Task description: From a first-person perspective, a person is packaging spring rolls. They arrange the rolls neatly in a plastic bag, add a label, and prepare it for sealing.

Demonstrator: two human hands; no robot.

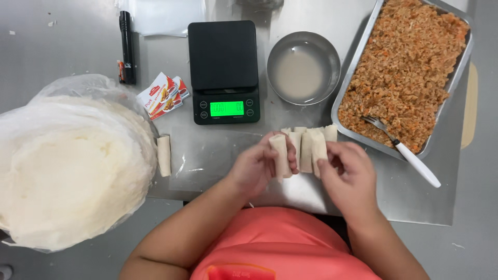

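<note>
Worktop: we see a grey steel worktop (67, 46), scuffed, with a clear plastic sheet (207, 155) laid at centre.
Room: we get only the worktop and a grey floor strip at 6 o'clock; nothing else in view.
Rolls: pale wrapped rolls (311, 142) in a tight row just past centre toward 3 o'clock, side by side, touching.
Held roll: one roll (280, 153), smooth off-white wrapper, ends tucked, lying roughly 12-to-6.
Left hand: our left hand (257, 166) is closed around the held roll, thumb across it.
Right hand: our right hand (350, 173) pinches the row's end roll, fingers curled on it.
Stray roll: a single roll (164, 155) lies apart at 9 o'clock, beside the wrapper stack.
Wrappers: big stack of round white wrappers (72, 171) in a clear bag, 8 o'clock.
Scale: black kitchen scale (223, 70) with lit green display, 12 o'clock.
Bowl: steel bowl (303, 67) of cloudy liquid, 1 o'clock.
Tray: metal tray (358, 62) of orange-brown filling at 2 o'clock, white-handled fork (402, 150) resting in it.
</note>
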